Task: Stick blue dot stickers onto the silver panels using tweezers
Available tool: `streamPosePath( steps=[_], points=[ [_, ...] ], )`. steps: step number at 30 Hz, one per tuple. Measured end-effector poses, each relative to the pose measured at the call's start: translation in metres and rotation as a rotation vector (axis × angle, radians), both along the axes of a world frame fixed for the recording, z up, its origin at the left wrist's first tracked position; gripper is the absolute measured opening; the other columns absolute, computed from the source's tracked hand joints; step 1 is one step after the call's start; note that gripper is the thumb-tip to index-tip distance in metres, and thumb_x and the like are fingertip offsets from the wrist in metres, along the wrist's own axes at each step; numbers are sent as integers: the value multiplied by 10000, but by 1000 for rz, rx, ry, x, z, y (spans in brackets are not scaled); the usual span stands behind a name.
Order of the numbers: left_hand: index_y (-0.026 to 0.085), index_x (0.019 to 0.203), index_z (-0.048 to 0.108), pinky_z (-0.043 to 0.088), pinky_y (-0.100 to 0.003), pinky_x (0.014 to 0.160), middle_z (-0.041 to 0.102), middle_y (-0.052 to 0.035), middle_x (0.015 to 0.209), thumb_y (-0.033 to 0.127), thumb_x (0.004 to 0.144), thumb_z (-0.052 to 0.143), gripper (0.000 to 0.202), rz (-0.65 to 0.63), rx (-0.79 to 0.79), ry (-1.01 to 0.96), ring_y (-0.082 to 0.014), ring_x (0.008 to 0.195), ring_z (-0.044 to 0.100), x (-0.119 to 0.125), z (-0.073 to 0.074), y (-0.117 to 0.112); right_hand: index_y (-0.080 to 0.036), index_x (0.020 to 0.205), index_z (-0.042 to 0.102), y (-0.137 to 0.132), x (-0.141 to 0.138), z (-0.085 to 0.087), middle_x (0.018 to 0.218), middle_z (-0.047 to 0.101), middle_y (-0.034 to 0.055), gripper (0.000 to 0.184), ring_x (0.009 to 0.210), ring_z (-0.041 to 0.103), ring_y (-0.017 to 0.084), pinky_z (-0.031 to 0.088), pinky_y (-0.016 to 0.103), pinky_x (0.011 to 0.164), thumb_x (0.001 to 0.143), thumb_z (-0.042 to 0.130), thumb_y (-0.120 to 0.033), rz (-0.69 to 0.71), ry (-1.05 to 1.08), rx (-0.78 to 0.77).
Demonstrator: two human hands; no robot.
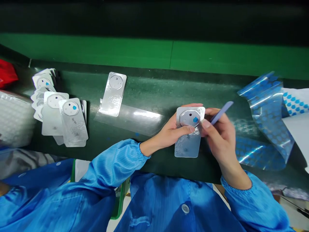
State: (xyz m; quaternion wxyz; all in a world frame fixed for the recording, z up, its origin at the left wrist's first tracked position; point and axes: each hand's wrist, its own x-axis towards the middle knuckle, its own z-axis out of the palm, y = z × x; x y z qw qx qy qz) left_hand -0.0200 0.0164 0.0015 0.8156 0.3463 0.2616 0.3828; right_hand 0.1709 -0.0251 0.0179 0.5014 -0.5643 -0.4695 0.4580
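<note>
My left hand (172, 130) is closed around a silver metal plate (187, 146), thumb across its face. The plate has rounded corners and an octagonal recess with a dark hole and a small blue sticker (195, 119). My right hand (220, 135) is closed on a slim purple stick (222, 112) that slants up to the right; its exact kind I cannot make out. The right thumb and fingertips are at the plate's right edge, close to the sticker. Another silver plate (111, 100) lies to the left, partly over a strip of clear film (142, 119).
At left is an overlapping pile of silver plates (55, 119), with bubble wrap (14, 122) and a red object (7, 73) beyond. Curled film with blue dots (267, 109) and a white sheet of blue stickers (295, 101) lie at right. Another person's blue sleeve (14, 199) shows at lower left.
</note>
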Motion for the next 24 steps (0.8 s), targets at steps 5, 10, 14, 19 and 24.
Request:
streamPosePath(
  steps=[5,10,14,19,24],
  points=[
    [248,1658,690,637,-449,1201,903,-116,1271,482,975,1007,788,23,67,27,-338,1373,835,2,-1,-1,-295,1156,827,2,-13,-5,1142,794,34,306,1054,758,235,660,371,932,1055,916,-571,12,56,0],
    [236,1719,634,624,-463,1241,884,-137,1379,525,1029,947,811,29,99,50,-340,1432,812,4,-3,-9,-288,1099,815,1,-18,-10,1091,788,21,278,998,742,216,645,354,919,1064,912,-547,-59,69,26],
    [267,1747,612,583,-448,1315,863,-116,1504,505,1044,879,788,49,117,98,-302,1492,790,7,-7,-15,-286,1141,851,-3,-14,-15,1143,810,30,252,1050,760,225,643,366,979,1072,922,-518,-57,61,36],
    [408,1593,740,640,-517,1285,909,-23,1387,503,849,880,764,54,50,114,-329,1443,821,12,-8,-15,-286,1161,872,-8,-4,-22,1183,825,46,284,1058,776,259,664,360,891,1017,982,-504,-34,101,-31],
    [388,1559,780,671,-449,1188,903,-1,1315,487,821,854,748,72,93,135,-321,1371,830,13,-11,-19,-286,1152,872,-12,-1,-29,1172,809,46,239,1024,749,241,643,332,836,1047,969,-478,-16,125,-23]
  ],
)
